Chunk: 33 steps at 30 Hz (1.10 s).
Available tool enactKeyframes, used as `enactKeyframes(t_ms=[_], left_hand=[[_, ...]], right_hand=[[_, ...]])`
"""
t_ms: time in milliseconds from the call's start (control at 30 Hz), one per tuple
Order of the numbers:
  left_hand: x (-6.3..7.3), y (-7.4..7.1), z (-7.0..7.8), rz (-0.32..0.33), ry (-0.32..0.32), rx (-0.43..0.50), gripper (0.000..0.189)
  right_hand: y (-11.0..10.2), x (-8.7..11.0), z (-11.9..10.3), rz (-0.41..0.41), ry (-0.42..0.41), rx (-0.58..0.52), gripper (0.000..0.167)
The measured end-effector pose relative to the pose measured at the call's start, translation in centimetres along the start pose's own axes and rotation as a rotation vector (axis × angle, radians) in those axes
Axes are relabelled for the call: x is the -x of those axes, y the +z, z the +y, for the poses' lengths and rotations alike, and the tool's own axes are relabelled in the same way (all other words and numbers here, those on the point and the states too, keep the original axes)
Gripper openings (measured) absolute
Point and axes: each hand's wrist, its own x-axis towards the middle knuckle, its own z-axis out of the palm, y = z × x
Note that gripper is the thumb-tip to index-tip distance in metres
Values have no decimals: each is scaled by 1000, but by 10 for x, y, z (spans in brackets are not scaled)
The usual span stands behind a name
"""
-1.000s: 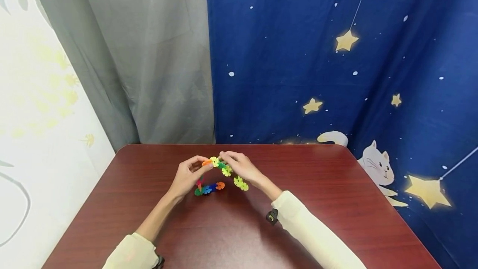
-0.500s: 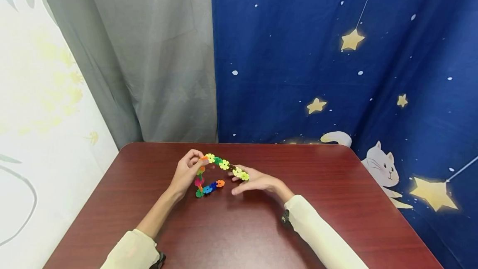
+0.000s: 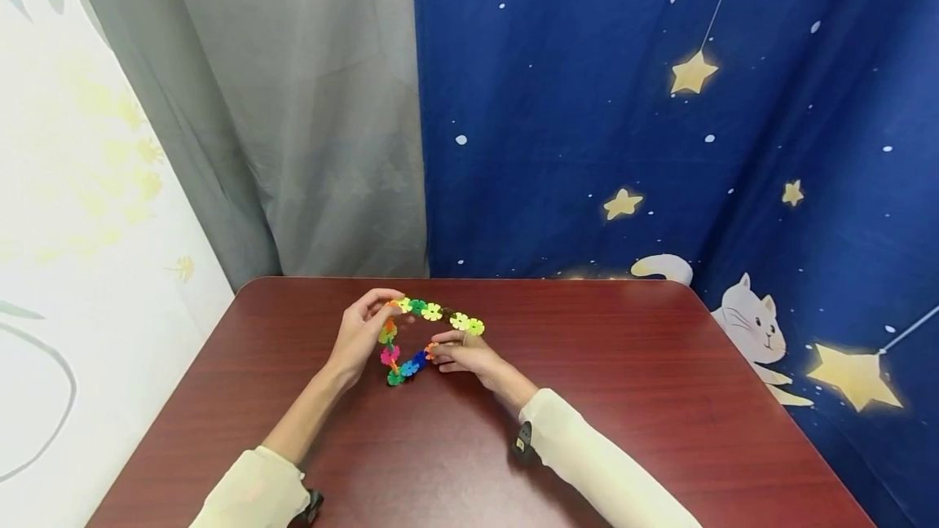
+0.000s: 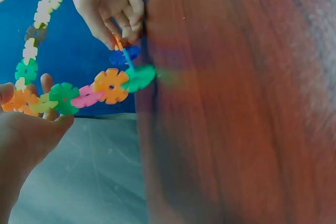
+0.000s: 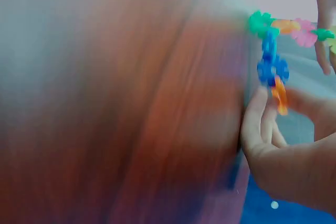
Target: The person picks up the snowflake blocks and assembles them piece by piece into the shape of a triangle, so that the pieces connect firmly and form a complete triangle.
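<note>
A chain of interlocked flower-shaped plastic discs [image 3: 432, 312] bends round in an unclosed loop above the table. My left hand [image 3: 359, 335] pinches it at an orange disc [image 4: 21, 101] near the upper left corner. From there a yellow, green and brown stretch runs right to a free end of yellow discs [image 3: 475, 327]. The other stretch drops through a pink disc [image 4: 88, 96] and a green disc [image 3: 395, 377] to blue discs [image 5: 272, 70]. At its end, my right hand [image 3: 469, 354] pinches an orange disc [image 5: 280, 96] between thumb and fingers.
The reddish-brown wooden table [image 3: 623, 398] spreads under both hands. Behind it hang a grey curtain [image 3: 330, 145] and a blue curtain [image 3: 543, 104] with stars. A pale patterned panel [image 3: 88, 267] stands at the left. Dark wrist devices [image 3: 523, 437] sit at the sleeve cuffs.
My right hand has left the yellow end, moved down and left, and taken the orange end disc. The left hand keeps its hold, and the yellow stretch has risen slightly.
</note>
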Motion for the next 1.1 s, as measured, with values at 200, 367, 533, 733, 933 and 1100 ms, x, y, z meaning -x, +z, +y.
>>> enactKeyframes(t_ms=[200,367,533,733,933,1100], left_hand=[[-5,-3,13,28,-53,-122,29],[-10,-6,24,1,-52,-351,31],[-15,-3,37,-72,11,-643,29],[-22,7,43,-229,95,-873,30],[-23,16,43,-356,110,-937,44],[-25,24,46,-343,103,-1012,50]], right_hand=[[5,5,2,59,7,-273,43],[11,10,3,51,-17,-405,50],[12,14,4,108,-56,-407,50],[11,16,5,140,-82,-377,48],[16,22,6,198,-109,-372,38],[18,23,5,238,-166,-353,30]])
